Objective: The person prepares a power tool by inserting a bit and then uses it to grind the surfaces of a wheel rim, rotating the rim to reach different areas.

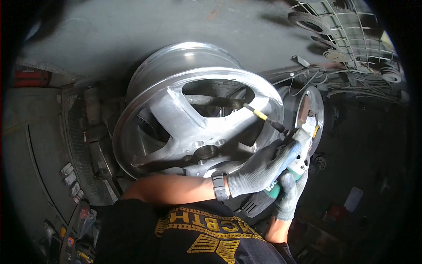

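Two gloved hands, left (259,169) and right (290,193), each grip clamped around one grinder (299,160) beside one alloy wheel (193,119).

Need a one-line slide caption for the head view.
Two gloved hands, left and right, grip a power tool whose bit reaches between spokes of a bare alloy wheel.

Dim, fisheye-warped view with black vignetted corners; glare on the alloy wheel (193,114), deep shadows right.
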The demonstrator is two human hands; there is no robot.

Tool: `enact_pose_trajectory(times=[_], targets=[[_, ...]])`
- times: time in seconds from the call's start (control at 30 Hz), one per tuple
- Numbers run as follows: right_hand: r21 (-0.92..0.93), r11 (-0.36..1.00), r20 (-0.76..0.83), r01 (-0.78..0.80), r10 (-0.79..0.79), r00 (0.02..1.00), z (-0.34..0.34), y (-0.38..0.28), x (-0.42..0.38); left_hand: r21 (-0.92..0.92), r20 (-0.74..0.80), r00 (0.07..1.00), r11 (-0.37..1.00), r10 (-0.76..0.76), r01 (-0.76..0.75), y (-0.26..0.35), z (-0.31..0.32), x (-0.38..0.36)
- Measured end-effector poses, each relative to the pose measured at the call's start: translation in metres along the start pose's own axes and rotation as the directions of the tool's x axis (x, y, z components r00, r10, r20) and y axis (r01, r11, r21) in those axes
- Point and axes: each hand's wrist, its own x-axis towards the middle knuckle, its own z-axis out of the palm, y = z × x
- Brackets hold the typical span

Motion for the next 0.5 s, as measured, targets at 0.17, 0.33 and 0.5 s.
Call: enact_pose_trajectory(times=[0.17, 0.33, 0.5], targets=[[-0.058, 0.998, 0.033, -0.032, 0.034, 0.999, -0.005, 0.013, -0.010, -0.030, -0.070, 0.997, 0.999, 0.025, -0.027, 0.009, -0.002, -0.014], [-0.045, 0.999, 0.042, -0.023, 0.025, 0.999, -0.005, 0.006, -0.005, -0.123, -0.043, 0.997, 0.991, -0.063, 0.058, 0.010, -0.001, -0.005], [-0.046, 0.998, -0.103, 0.052, -0.057, 0.993, 0.006, -0.003, 0.001, -0.187, -0.150, 0.980, 0.970, 0.128, -0.155, 0.007, 0.004, 0.016]])
